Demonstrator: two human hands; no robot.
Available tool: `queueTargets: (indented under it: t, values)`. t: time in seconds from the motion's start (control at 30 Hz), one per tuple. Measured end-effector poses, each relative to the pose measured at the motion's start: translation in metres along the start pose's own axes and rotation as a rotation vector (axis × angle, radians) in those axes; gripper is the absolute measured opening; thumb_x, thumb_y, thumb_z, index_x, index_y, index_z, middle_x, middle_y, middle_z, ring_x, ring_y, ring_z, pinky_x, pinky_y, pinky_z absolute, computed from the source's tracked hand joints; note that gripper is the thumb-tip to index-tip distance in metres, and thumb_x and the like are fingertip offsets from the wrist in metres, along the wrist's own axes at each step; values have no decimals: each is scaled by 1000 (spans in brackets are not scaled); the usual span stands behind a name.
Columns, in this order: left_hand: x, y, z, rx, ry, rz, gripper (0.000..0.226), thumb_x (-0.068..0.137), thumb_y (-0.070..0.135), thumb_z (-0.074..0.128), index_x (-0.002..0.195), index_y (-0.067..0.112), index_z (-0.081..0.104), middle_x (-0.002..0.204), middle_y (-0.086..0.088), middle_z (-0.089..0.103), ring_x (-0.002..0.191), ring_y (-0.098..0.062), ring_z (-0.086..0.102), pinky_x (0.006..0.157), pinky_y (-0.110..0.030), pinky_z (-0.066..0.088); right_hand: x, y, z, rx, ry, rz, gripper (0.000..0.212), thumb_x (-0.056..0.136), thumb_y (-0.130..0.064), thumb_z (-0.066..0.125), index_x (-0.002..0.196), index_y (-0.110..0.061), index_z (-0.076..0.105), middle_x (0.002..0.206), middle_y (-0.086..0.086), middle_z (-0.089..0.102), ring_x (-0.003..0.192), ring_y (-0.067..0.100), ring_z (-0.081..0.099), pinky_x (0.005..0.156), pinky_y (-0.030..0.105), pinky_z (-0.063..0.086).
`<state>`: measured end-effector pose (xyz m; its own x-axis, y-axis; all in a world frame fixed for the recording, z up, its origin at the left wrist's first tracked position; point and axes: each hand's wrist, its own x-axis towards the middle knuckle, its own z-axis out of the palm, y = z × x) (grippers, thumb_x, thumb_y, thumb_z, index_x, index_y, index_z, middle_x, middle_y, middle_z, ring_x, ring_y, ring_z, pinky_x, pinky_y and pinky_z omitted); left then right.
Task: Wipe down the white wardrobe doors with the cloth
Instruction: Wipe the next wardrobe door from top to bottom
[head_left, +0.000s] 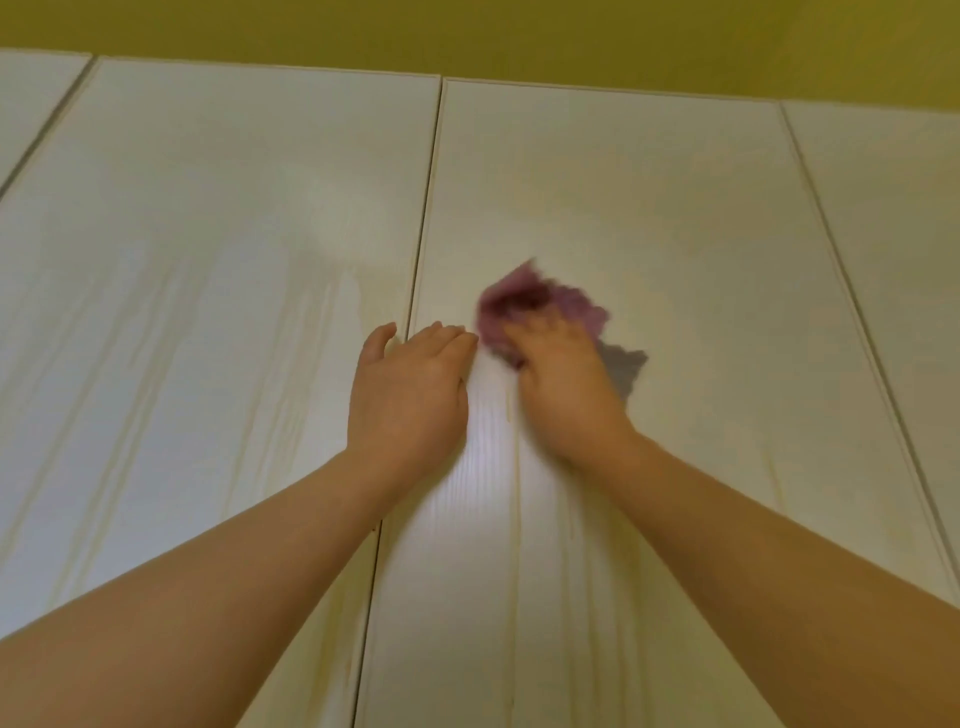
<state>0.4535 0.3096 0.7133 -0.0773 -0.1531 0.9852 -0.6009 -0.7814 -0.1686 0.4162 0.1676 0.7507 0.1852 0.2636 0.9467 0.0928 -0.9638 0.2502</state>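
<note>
White wood-grain wardrobe doors fill the view, with a dark gap between the left door (208, 291) and the middle door (649, 208). My right hand (561, 384) presses a crumpled purple cloth (524, 301) against the middle door, just right of the gap; the cloth and hand are motion-blurred. My left hand (410, 389) lies flat on the doors beside it, thumb on the left door and fingers straight across the gap.
A further door panel (893, 234) stands at the right and another (31, 104) at the far left. Above the door tops runs a yellow-green wall (467, 36). Faint streaks run down the left door.
</note>
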Motion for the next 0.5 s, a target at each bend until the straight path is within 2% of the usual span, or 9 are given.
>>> queueTargets:
  t: [0.07,0.13,0.2,0.27,0.37,0.43,0.5]
  values:
    - [-1,3,4,-33,21,-41,52,83,16,22,110,11,67,108,-4,68,96,-25,65,105,-47,31,-15,-10,3,76,-36,-162,51,89,-11,31,139,-19,41,146,0,38,139,17,23,115,28,7]
    - [-4,6,9,14,46,-21,48,82,14,27,107,10,68,107,-5,69,97,-25,66,101,-50,36,-11,1,-2,67,-61,-197,49,91,-14,30,137,-20,44,144,0,40,136,15,28,115,31,15]
    - [-6,4,14,67,63,8,38,80,3,46,111,7,68,114,-10,68,108,-28,64,100,-55,35,-3,23,-9,55,-9,-103,57,83,-17,26,135,-19,47,139,4,45,131,21,37,111,36,26]
    - [-9,7,12,65,1,-1,41,85,0,54,125,7,60,131,-12,58,125,-29,52,107,-56,23,-2,43,-18,68,124,63,58,79,-12,29,134,-17,49,135,9,49,126,27,42,107,39,30]
    - [-11,9,7,126,-103,-28,49,101,17,29,149,18,25,157,-1,21,146,-16,14,114,-46,-7,-17,39,-15,44,207,140,51,82,-2,36,129,-13,54,134,10,50,128,28,38,107,37,25]
    - [-11,8,6,149,-143,-35,50,103,25,19,152,22,12,159,5,8,146,-11,1,114,-44,-13,-29,22,-8,61,134,-1,52,82,-8,32,127,-16,56,132,6,52,129,26,37,110,40,22]
    - [-11,7,4,144,-162,-43,51,102,27,17,152,23,8,159,6,5,146,-10,-1,113,-45,-14,-36,19,-7,27,-9,-129,55,82,-13,26,130,-17,53,136,2,49,133,21,31,114,39,15]
